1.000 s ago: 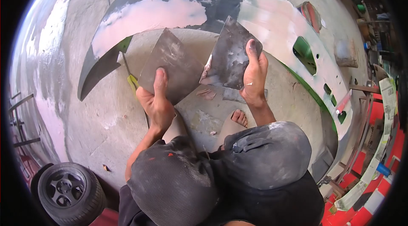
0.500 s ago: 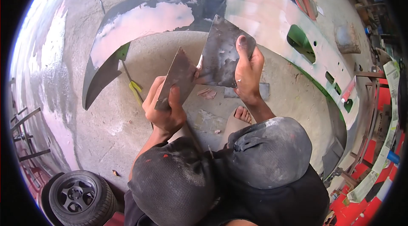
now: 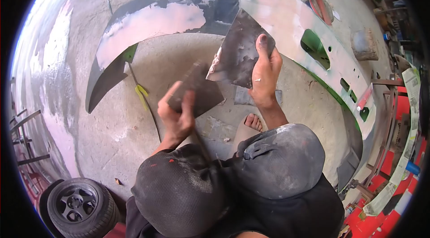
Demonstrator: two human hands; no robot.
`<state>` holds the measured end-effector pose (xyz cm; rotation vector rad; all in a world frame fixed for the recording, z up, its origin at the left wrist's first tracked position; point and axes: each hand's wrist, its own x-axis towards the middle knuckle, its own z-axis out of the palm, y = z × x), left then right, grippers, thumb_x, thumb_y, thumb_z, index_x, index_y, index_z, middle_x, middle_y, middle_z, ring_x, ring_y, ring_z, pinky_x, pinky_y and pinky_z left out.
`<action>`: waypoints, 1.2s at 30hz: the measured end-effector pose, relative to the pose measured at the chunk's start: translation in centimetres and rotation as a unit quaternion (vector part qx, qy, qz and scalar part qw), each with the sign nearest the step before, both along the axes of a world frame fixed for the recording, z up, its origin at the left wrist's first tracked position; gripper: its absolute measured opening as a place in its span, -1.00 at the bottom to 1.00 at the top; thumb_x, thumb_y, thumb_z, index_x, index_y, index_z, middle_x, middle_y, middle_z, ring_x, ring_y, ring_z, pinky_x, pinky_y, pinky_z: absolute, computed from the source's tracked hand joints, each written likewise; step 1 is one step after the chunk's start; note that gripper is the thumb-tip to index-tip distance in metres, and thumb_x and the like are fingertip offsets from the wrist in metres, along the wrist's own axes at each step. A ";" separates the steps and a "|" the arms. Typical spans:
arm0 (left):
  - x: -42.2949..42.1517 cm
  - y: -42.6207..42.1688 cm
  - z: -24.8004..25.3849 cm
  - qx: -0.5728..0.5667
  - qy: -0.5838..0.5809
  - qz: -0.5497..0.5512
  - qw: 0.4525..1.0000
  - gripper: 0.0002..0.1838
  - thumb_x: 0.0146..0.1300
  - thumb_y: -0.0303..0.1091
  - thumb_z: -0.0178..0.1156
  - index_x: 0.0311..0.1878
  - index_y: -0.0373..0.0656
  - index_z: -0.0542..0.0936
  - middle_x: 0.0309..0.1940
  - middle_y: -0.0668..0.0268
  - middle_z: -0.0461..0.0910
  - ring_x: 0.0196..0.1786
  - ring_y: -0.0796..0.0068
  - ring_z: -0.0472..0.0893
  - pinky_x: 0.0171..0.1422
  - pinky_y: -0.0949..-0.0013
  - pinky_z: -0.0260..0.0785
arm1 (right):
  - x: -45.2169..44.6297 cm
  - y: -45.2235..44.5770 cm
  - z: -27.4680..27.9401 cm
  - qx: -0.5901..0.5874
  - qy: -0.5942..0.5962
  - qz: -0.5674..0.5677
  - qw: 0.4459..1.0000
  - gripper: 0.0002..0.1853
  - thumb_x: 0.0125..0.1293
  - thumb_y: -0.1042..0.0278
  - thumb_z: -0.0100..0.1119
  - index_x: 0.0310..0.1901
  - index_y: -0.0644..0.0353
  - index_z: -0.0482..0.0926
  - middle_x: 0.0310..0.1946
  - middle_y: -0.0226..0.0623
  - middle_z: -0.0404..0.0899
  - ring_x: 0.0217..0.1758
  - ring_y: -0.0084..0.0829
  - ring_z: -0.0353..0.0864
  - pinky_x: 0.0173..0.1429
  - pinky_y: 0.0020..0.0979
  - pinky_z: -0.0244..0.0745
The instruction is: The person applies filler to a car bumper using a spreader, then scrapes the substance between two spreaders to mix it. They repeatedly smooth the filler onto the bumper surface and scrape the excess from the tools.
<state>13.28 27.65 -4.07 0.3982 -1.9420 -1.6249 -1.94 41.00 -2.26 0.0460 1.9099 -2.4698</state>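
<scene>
My left hand (image 3: 175, 115) is closed around a dark, flat putty spreader (image 3: 204, 97), which is blurred by motion. In my right hand (image 3: 267, 70) is a second dark, squarish putty spreader (image 3: 239, 52), the thumb pressed on its face. Pale putty (image 3: 215, 64) clings to the left edge of that one, and whitish smears mark its face. The two spreaders sit close together, the left one lower. Beyond them stretches a curved car bumper (image 3: 219, 7), with pale pink patches over dark grey and green showing at its openings.
A wheel with a tyre (image 3: 83, 206) lies at lower left. On the concrete floor (image 3: 121, 135) are a green-yellow strip (image 3: 142, 96) and a grey flat piece (image 3: 244, 96) near my foot (image 3: 253, 122). A round reddish object (image 3: 320, 7) lies behind the bumper. Metal frames stand at both sides.
The left spreader has turned and swung down and right, away from the other's edge. The right spreader has shifted slightly right and tilted, and a line of putty now shows along its left edge.
</scene>
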 end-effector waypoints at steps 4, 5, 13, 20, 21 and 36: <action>0.4 -0.6 -0.1 0.025 0.005 0.023 0.999 -0.83 0.43 -0.44 0.17 -0.13 -0.40 0.60 -0.47 0.42 0.52 -0.43 0.65 0.41 -0.33 0.55 0.23 | 0.1 0.6 -0.6 0.015 0.004 0.024 1.000 -0.63 0.55 0.07 0.12 -0.25 0.27 0.57 -0.35 -0.56 0.47 -0.29 -0.72 0.32 -0.19 -0.59 0.26; 0.5 -0.6 0.1 0.022 0.000 0.016 1.000 -0.83 0.43 -0.44 0.17 -0.13 -0.40 0.60 -0.47 0.41 0.52 -0.42 0.65 0.41 -0.33 0.55 0.24 | 0.2 0.5 -0.6 0.018 0.011 0.018 1.000 -0.62 0.53 0.08 0.15 -0.30 0.26 0.56 -0.40 -0.59 0.44 -0.33 -0.75 0.25 -0.25 -0.62 0.19; 0.2 -0.1 1.4 -0.029 0.019 -0.072 0.997 -0.89 0.38 -0.52 0.14 -0.21 -0.39 0.59 -0.43 0.24 0.55 -0.42 0.49 0.49 -0.32 0.43 0.33 | 0.6 0.4 0.1 0.063 0.035 -0.006 0.997 -0.63 0.55 0.06 0.12 -0.15 0.29 0.59 -0.27 -0.51 0.53 -0.22 -0.69 0.38 -0.10 -0.56 0.32; 1.3 -2.7 -1.5 -0.129 -0.009 -0.248 0.960 -0.70 0.20 -0.63 0.26 0.03 -0.28 0.62 -0.21 0.07 0.65 -0.28 0.18 0.69 -0.27 0.35 0.46 | -0.1 1.2 1.5 0.011 -0.002 -0.042 0.999 -0.64 0.52 0.07 0.16 -0.14 0.29 0.60 -0.25 -0.46 0.57 -0.22 -0.64 0.48 -0.09 -0.51 0.42; 2.3 -3.0 -4.1 -0.162 0.009 -0.109 0.981 -0.75 0.28 -0.47 0.32 0.00 -0.29 0.63 -0.25 0.17 0.70 -0.34 0.33 0.69 -0.34 0.40 0.42 | -0.1 1.5 1.4 0.012 -0.006 -0.037 0.999 -0.62 0.53 0.05 0.14 -0.11 0.30 0.60 -0.22 -0.44 0.58 -0.18 -0.63 0.49 -0.06 -0.51 0.44; 0.3 -20.8 -3.3 0.252 -0.125 0.105 0.954 -0.59 0.34 -0.27 0.35 0.07 -0.43 0.57 -0.14 0.19 0.68 -0.17 0.48 0.68 -0.06 0.38 0.59 | -0.5 1.8 -0.4 0.054 -0.077 0.039 0.995 -0.53 0.52 0.03 0.09 0.17 0.32 0.51 0.02 -0.27 0.60 -0.02 -0.42 0.62 0.10 -0.37 0.52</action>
